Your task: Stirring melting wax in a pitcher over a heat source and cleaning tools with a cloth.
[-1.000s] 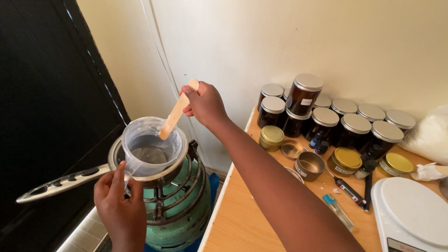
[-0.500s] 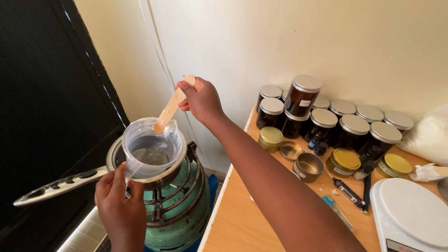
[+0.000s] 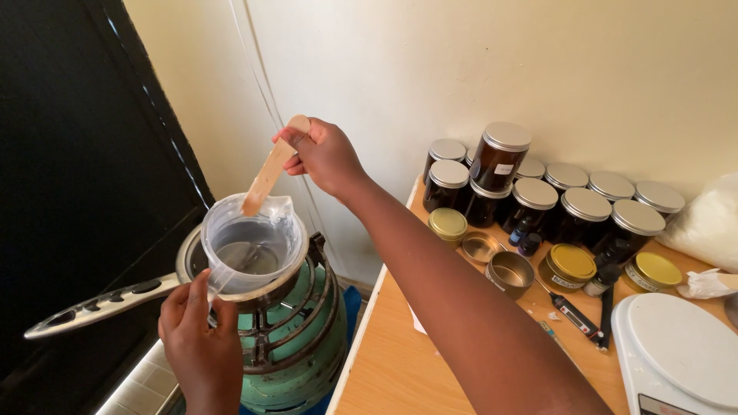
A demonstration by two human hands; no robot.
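Note:
My right hand grips the top of a flat wooden stick, whose lower tip hangs at the far rim of a clear plastic jug. The jug holds clear liquid and sits inside a metal saucepan with a long handle, on a green gas burner. My left hand pinches the jug's handle at its near side.
A wooden table at the right carries several dark jars with silver lids, gold-lidded tins, an open tin, a probe thermometer, a white scale and a white bag. A dark door stands on the left.
My right hand has raised the stick up and to the left, its tip rising from inside the jug to the rim. My left hand stays on the jug's handle.

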